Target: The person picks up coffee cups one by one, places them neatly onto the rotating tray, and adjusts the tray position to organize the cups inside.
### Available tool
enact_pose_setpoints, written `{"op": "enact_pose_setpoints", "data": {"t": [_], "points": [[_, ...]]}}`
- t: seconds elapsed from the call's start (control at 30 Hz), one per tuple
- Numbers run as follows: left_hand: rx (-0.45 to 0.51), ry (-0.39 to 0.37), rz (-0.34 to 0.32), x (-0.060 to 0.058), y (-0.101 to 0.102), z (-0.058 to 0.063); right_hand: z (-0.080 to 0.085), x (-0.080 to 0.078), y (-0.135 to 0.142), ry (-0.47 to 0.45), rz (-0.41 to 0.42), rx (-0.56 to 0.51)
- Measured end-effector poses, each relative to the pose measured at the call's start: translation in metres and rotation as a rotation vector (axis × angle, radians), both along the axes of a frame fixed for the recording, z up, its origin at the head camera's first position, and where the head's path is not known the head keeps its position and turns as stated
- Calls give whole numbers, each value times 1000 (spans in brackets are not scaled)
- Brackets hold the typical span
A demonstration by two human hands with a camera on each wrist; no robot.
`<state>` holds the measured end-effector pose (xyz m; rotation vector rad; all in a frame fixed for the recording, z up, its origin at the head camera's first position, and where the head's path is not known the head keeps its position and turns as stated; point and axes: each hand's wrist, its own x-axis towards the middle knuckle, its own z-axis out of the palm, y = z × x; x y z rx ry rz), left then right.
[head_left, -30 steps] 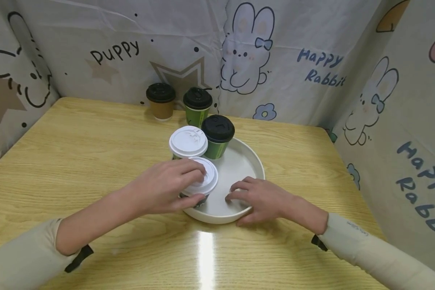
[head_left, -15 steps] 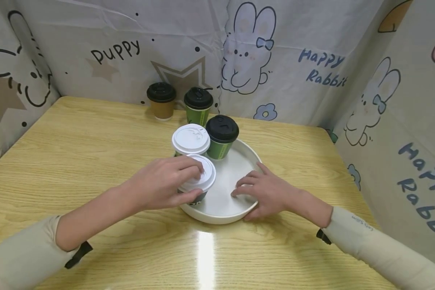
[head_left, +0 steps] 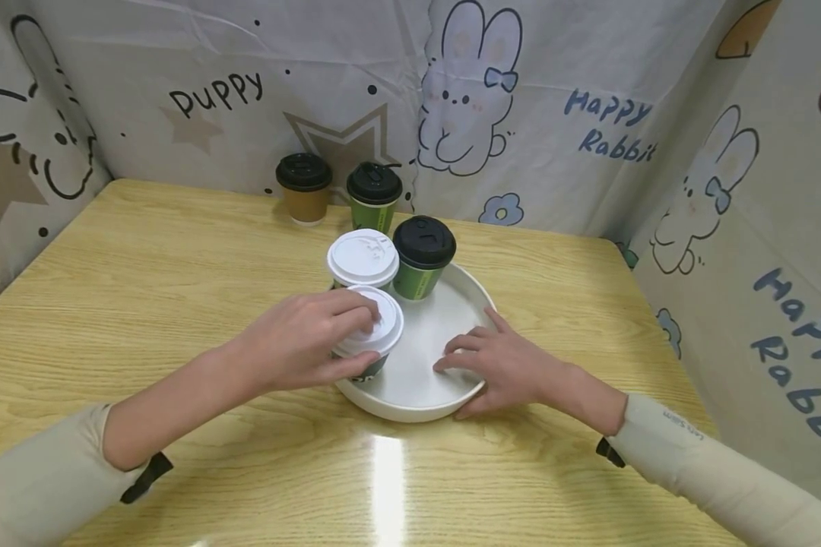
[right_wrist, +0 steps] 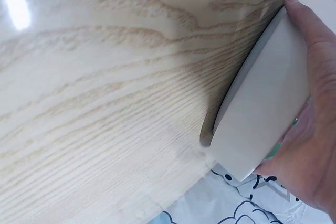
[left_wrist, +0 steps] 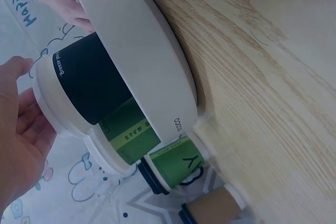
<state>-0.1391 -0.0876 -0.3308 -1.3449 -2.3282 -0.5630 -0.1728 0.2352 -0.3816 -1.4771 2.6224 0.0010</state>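
My left hand [head_left: 304, 338] lies over a paper cup with a white lid [head_left: 388, 325], fingers on the lid's top and thumb at its near side. In the left wrist view the dark paper cup [left_wrist: 92, 80] stands in the round white tray [head_left: 413, 372]. My right hand [head_left: 509, 368] grips the tray's right rim, thumb low outside and fingers reaching inside. Behind the held cup are a green cup with a white lid [head_left: 362, 257] and a green cup with a black lid [head_left: 424, 243], both in the tray.
Beyond the tray on the wooden table [head_left: 178, 266] stand a brown cup [head_left: 305, 201] and another green cup [head_left: 372, 213], both black-lidded. A printed cloth [head_left: 356, 68] hangs behind the table and along its sides.
The two rear cups in the tray have shifted right, and the front white-lidded cup has moved slightly left and back with my left hand. My right hand has moved a little right along the rim.
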Motion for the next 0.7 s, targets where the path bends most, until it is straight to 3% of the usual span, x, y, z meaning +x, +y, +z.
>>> {"op": "enact_pose_setpoints", "data": {"t": [0.27, 0.7], "points": [[25, 52, 18, -6, -5, -1, -5, 16, -10, 56, -56, -37], [44, 73, 47, -22, -10, -4, -10, 50, -39, 156, -244, -37]]}}
